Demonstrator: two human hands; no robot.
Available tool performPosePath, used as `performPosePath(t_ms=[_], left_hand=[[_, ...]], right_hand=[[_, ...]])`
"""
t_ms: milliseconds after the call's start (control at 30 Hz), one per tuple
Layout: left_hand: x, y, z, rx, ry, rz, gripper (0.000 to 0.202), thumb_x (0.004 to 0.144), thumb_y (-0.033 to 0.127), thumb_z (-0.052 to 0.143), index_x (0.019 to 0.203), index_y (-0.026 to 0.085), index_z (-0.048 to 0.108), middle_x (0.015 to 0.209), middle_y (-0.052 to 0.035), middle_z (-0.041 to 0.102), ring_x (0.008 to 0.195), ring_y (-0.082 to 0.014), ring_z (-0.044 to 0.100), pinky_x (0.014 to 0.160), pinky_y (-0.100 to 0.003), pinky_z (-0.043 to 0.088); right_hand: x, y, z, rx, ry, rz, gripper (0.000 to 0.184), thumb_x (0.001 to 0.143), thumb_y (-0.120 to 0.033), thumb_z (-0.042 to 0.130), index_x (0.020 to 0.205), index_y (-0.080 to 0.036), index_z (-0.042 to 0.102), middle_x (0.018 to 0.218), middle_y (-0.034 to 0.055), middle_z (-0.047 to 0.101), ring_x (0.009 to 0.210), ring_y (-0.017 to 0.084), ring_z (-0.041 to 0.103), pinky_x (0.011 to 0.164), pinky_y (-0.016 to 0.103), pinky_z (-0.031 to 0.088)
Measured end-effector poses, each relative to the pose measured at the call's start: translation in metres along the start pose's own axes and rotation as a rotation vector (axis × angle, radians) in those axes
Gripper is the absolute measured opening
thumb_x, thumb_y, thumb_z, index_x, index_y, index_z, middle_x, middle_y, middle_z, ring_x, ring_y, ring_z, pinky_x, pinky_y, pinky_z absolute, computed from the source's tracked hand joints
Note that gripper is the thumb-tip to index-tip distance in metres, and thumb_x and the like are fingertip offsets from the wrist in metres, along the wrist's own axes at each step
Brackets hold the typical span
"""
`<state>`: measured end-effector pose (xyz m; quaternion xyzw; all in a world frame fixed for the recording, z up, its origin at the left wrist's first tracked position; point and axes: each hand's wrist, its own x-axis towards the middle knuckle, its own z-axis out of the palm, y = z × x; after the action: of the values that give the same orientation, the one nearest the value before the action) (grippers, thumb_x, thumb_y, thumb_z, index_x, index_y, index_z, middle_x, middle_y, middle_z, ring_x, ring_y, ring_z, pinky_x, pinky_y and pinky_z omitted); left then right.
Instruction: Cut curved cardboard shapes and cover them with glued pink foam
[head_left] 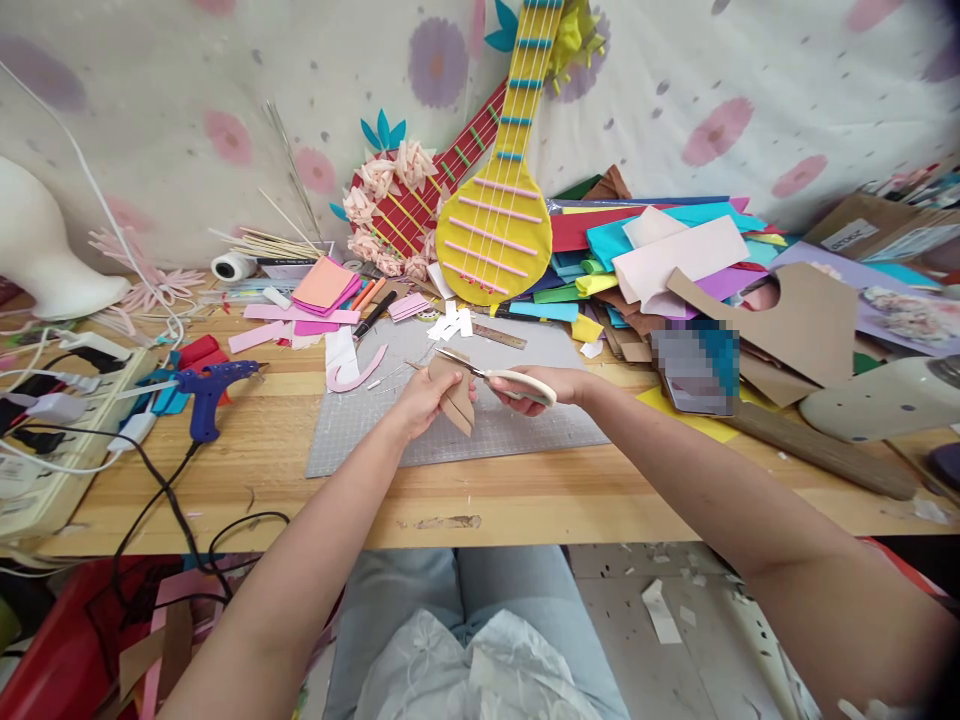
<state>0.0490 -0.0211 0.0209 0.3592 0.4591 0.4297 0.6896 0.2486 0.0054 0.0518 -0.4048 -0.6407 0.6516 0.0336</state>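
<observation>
My left hand (421, 398) is closed on a small brown cardboard piece (454, 394), holding it upright above the grey cutting mat (360, 420). My right hand (541, 388) grips the cream handles of a pair of scissors (501, 378). The scissor blades point left and reach the top edge of the cardboard piece. Both hands hover over the middle of the wooden table (525, 495).
A blue glue gun (208, 386) and a power strip (45, 440) with cables lie at the left. A yellow paper guitar (499, 215) and a red one lean on the wall. Piles of coloured paper (660, 255) and cardboard (806, 320) fill the right.
</observation>
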Motion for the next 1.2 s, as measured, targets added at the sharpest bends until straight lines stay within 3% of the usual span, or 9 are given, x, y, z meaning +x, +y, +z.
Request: performPosePath(t_ms=[267,500,667,967,1200], left_hand=[[0.001,0.002,-0.002,0.024,-0.031,-0.031,0.017,0.072,0.019,0.061,0.087,0.011,0.06,0.069,-0.0066,0.068,0.059,-0.0148,0.064,0.057,-0.025,0.051],[0.001,0.004,-0.005,0.077,-0.093,-0.053,0.02,0.074,0.022,0.063,0.089,0.009,0.058,0.071,-0.0067,0.068,0.061,-0.0137,0.064,0.061,-0.025,0.051],[0.001,0.006,-0.006,0.092,-0.098,-0.064,0.023,0.073,0.023,0.065,0.089,0.009,0.058,0.071,-0.0071,0.068,0.06,-0.0138,0.064,0.061,-0.025,0.051],[-0.007,0.013,0.003,0.11,-0.084,-0.1,0.013,0.076,0.016,0.06,0.085,0.008,0.057,0.07,-0.0082,0.068,0.057,-0.0141,0.064,0.056,-0.025,0.05],[-0.007,0.015,0.002,0.092,-0.113,-0.108,0.018,0.072,0.018,0.064,0.085,0.008,0.057,0.069,-0.008,0.068,0.056,-0.0139,0.063,0.055,-0.025,0.049]], right_hand=[[-0.001,0.001,-0.003,-0.015,-0.014,0.004,0.05,0.068,-0.063,0.059,0.07,-0.015,0.045,0.057,-0.0053,0.033,0.047,0.004,0.03,0.04,0.015,0.026],[-0.007,-0.003,-0.007,-0.126,0.03,0.05,0.05,0.07,-0.064,0.057,0.071,-0.015,0.048,0.055,-0.004,0.036,0.047,0.005,0.036,0.041,0.016,0.033],[-0.007,-0.003,-0.011,-0.096,-0.059,0.025,0.051,0.071,-0.065,0.056,0.071,-0.015,0.046,0.052,-0.0062,0.031,0.044,0.004,0.03,0.038,0.015,0.026],[-0.001,-0.001,-0.002,0.019,-0.165,-0.061,0.048,0.08,-0.063,0.045,0.071,-0.016,0.041,0.057,-0.0059,0.029,0.046,0.004,0.026,0.04,0.016,0.025],[-0.004,-0.001,-0.002,0.012,-0.082,-0.042,0.048,0.077,-0.063,0.05,0.074,-0.016,0.043,0.061,-0.0046,0.032,0.048,0.003,0.027,0.042,0.015,0.025]])
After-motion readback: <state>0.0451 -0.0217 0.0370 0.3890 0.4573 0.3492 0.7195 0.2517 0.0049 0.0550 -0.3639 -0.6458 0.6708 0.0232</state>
